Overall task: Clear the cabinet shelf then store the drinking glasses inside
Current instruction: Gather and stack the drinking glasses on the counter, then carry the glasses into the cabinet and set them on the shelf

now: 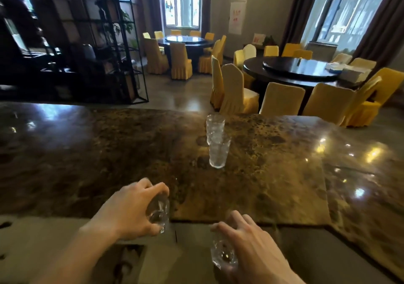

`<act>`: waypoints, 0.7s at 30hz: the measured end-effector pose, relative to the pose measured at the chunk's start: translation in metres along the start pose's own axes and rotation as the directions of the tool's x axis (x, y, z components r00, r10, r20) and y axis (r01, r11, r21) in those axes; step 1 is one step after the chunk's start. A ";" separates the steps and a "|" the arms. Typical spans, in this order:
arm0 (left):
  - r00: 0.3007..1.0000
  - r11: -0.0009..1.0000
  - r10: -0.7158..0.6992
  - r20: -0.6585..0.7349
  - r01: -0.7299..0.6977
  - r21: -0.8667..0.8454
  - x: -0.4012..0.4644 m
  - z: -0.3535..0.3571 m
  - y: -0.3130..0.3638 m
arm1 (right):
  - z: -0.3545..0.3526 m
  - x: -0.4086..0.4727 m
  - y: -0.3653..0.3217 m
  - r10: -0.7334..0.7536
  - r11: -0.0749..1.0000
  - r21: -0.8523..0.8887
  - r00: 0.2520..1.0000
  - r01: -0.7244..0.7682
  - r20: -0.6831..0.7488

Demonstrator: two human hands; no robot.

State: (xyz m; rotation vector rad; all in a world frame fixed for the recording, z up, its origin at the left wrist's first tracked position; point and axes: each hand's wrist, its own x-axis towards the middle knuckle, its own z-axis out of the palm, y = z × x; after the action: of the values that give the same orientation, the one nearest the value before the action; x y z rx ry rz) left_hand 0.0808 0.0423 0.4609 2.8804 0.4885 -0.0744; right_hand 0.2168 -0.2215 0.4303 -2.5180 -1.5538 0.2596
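Observation:
My left hand grips a clear drinking glass from above, just over the near edge of the brown marble counter. My right hand holds a second clear glass lower down, in front of the counter edge. Two more textured clear glasses stand on the counter: the nearer glass in the middle and the farther glass right behind it, by the far edge. No cabinet shelf shows clearly in this view.
Below the counter at the left lies a dark open recess with blurred contents. Beyond the counter are a black metal shelf rack, round dark dining tables and several yellow-covered chairs.

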 end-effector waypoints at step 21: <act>0.988 0.981 -0.109 0.110 0.125 -0.147 -0.092 0.166 -0.049 | 0.167 -0.030 -0.046 0.165 0.986 -0.058 0.961 -0.156 0.222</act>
State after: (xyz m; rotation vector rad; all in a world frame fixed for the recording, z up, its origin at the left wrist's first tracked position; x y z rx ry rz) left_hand -0.0243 0.0215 0.2968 2.6806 0.6157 -0.1927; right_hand 0.1244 -0.2193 0.2806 -2.7314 -1.4401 0.5615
